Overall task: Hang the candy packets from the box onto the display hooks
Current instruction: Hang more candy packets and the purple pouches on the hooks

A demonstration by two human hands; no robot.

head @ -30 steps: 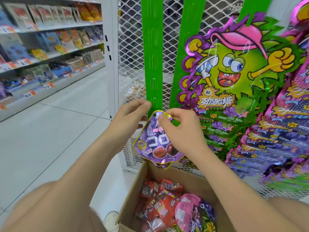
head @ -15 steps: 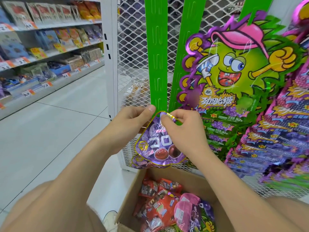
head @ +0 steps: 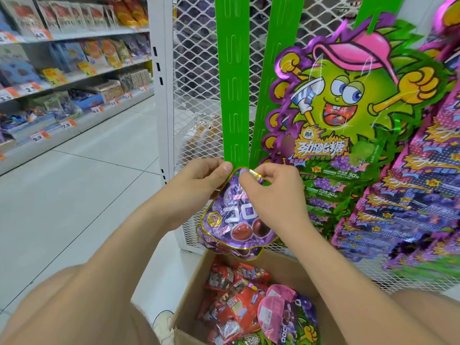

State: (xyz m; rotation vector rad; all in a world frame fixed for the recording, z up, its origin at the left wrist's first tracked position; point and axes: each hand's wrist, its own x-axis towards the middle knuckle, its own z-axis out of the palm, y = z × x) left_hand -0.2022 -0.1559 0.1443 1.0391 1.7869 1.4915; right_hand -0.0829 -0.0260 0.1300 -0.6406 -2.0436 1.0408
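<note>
Since a second ago both hands have brought the packet's top edge closer under the lower end of the green strip, and the view has drawn nearer.

At left, the left hand (head: 199, 188) pinches the upper left corner of the purple candy packet (head: 239, 220), thumb on the front and fingers behind. Just above it hangs the green strip (head: 234, 95), with its hook tabs running down the middle. The packet's top touches or nearly touches the strip's bottom end, and its body hangs down between the two wrists. The edge of another purple packet (head: 236, 253) shows just below it; I cannot tell whether that one is hung. To the right, the right hand (head: 271, 192) pinches the top edge beside the hang hole.

Judging by this, the hanging step is under way. Next the hole must be lined up with a free tab and slipped over it.

Below, the box (head: 196, 282) holds more packets.
</note>
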